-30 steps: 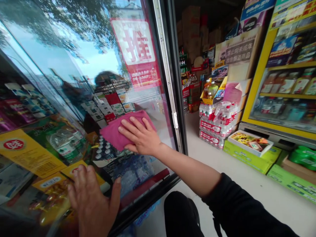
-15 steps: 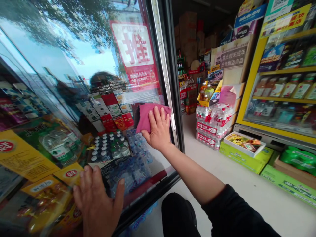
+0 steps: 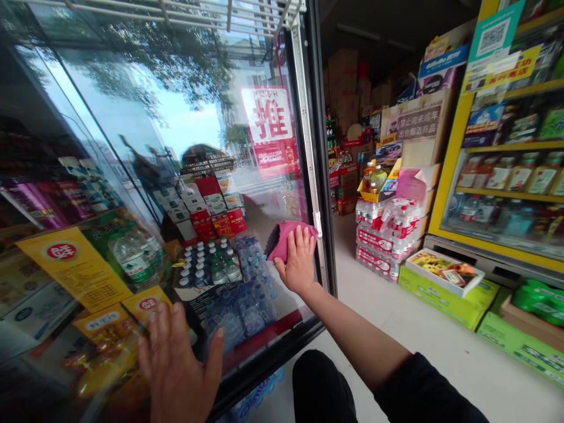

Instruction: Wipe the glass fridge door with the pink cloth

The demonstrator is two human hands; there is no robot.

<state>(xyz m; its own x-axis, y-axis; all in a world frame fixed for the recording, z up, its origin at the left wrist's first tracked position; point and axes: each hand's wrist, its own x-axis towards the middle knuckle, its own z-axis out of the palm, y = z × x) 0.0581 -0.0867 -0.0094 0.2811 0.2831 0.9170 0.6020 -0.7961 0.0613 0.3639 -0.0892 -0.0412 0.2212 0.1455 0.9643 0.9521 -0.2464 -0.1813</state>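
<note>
My right hand [image 3: 299, 259] lies with its fingers extended over a pink cloth [image 3: 284, 235], pressing it to a glass door [image 3: 189, 129] close to the door's right edge. Part of the cloth is hidden under the palm, and its dark, jagged left edge sticks out. My left hand [image 3: 178, 361] is spread, palm toward the lower part of the same glass, holding nothing. Whether all its fingers touch the pane I cannot tell. A red and white sticker [image 3: 267, 126] is seen on the glass above my right hand.
Dark framing [image 3: 324, 176] borders the glass. Bottles and boxes show through or reflect in it. To the right, wrapped bottle packs [image 3: 374, 241] stand on the pale floor [image 3: 374, 317], near green cartons [image 3: 445, 294] and a yellow-framed drinks fridge [image 3: 445, 147]. My knee [image 3: 321, 382] is below.
My right hand and the cloth have slid a little lower along the glass, and the cloth looks more bunched. The view has shifted, showing a wire rack at the top. My left hand stays spread.
</note>
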